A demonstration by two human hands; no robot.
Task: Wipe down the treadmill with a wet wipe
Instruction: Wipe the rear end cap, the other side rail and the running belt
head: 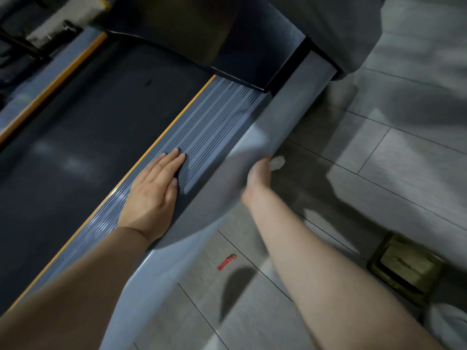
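Head view, looking steeply down, close over treadmill point(217, 117) side rail.

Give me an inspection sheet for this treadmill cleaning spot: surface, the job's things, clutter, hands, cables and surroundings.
Surface: treadmill's ribbed side rail with an orange edge strip, beside the dark belt; grey outer side panel faces the floor.
Job's things: white wet wipe, blurred, at the right hand's fingertips against the side panel.
Clutter: small red item on the floor; low greenish stool at right.
Hands: left hand flat on the rail, fingers straight; right hand reaches over the rail's edge, blurred, holds the wipe.
Cables: nothing seen.
Surroundings: grey tiled floor, dim light; dark motor cover at the belt's far end.
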